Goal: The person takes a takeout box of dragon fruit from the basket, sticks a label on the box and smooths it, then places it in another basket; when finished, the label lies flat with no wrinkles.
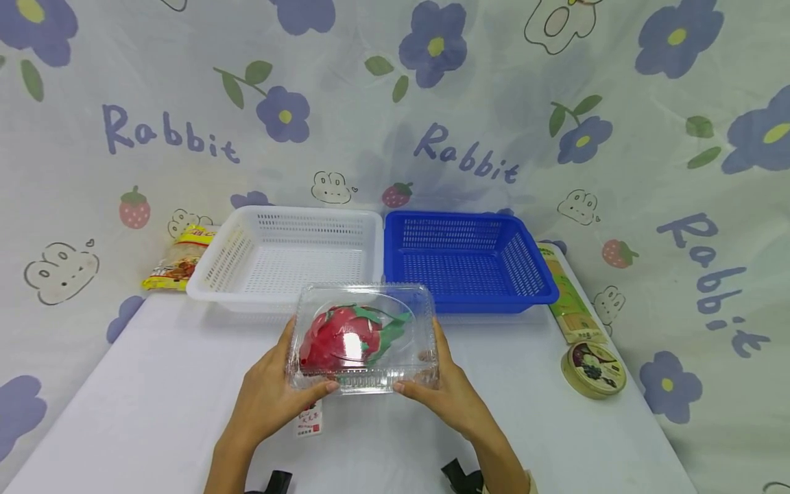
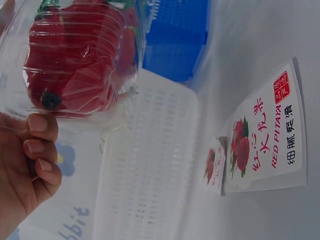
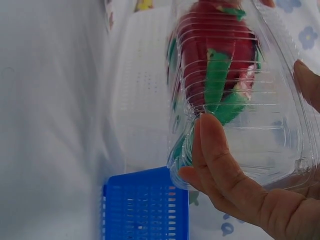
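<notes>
A clear plastic clamshell box [image 1: 404, 302] is held up over the table between both hands, its lid down. Inside it lies a red dragon fruit [image 1: 342, 336] with green scales, toward the left end. My left hand [image 1: 267, 387] grips the box's left side, thumb along the front edge and fingertips curled under the base in the left wrist view. The right hand [image 1: 449, 394] grips the opposite side the same way, with fingers [image 3: 217, 150] under the bottom. Below the box, printed pitaya labels [image 2: 265, 135] lie on the table, partly hidden in the head view.
Behind the box stand a white basket [image 1: 284, 298] and a blue basket [image 1: 469, 304], side by side. A yellow food packet [image 1: 179, 261] leans at the left. On the right are a green-yellow packet [image 1: 570, 302] and a round tin [image 1: 594, 370]. A patterned curtain [image 1: 370, 137] hangs behind.
</notes>
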Demonstrator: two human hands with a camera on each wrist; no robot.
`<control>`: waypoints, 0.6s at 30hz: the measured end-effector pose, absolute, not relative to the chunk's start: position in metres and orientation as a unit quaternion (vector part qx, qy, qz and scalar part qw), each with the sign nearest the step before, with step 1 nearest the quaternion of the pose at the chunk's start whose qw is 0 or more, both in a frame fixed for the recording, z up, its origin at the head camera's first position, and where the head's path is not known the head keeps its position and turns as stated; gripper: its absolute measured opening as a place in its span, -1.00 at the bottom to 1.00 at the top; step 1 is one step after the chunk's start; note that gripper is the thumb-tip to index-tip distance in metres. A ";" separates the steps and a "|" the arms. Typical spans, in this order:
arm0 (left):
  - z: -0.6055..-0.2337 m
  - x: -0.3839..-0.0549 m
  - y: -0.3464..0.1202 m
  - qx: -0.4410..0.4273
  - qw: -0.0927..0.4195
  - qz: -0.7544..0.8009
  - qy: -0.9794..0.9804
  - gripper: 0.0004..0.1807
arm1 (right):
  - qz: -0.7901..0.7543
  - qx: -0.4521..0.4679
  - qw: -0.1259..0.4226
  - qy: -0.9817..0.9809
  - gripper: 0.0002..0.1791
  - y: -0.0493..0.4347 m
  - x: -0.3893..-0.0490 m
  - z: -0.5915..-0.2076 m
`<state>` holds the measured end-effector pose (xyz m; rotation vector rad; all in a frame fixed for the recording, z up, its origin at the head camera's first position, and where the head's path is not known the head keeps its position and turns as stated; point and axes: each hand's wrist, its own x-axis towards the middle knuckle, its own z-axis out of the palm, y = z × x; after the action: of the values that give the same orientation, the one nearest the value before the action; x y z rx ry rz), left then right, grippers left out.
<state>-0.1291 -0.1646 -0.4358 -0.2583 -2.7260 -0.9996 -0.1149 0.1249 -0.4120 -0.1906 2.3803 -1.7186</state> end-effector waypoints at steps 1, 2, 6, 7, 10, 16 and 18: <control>-0.436 -0.129 -0.164 -0.087 0.114 -0.340 -0.930 0.30 | -0.582 -0.064 0.100 0.805 0.31 0.125 -0.115 -0.412; -0.436 -0.129 -0.164 -0.087 0.113 -0.339 -0.930 0.30 | -0.581 -0.063 0.100 0.805 0.31 0.125 -0.114 -0.412; -0.437 -0.128 -0.163 -0.084 0.107 -0.338 -0.931 0.31 | -0.580 -0.061 0.102 0.806 0.32 0.126 -0.114 -0.413; -0.437 -0.128 -0.162 -0.084 0.106 -0.338 -0.932 0.31 | -0.579 -0.061 0.102 0.807 0.32 0.127 -0.114 -0.413; -0.438 -0.128 -0.161 -0.085 0.105 -0.338 -0.931 0.31 | -0.583 -0.060 0.099 0.804 0.31 0.127 -0.114 -0.414; -0.438 -0.128 -0.159 -0.083 0.105 -0.335 -0.933 0.30 | -0.590 -0.059 0.096 0.799 0.29 0.128 -0.114 -0.417; -0.438 -0.127 -0.158 -0.082 0.102 -0.335 -0.933 0.30 | -0.589 -0.059 0.097 0.800 0.29 0.129 -0.113 -0.418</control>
<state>-0.1273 -0.1582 -0.4375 -0.2423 -2.7549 -0.9904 -0.1134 0.1288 -0.4177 -0.1737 2.3705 -1.7431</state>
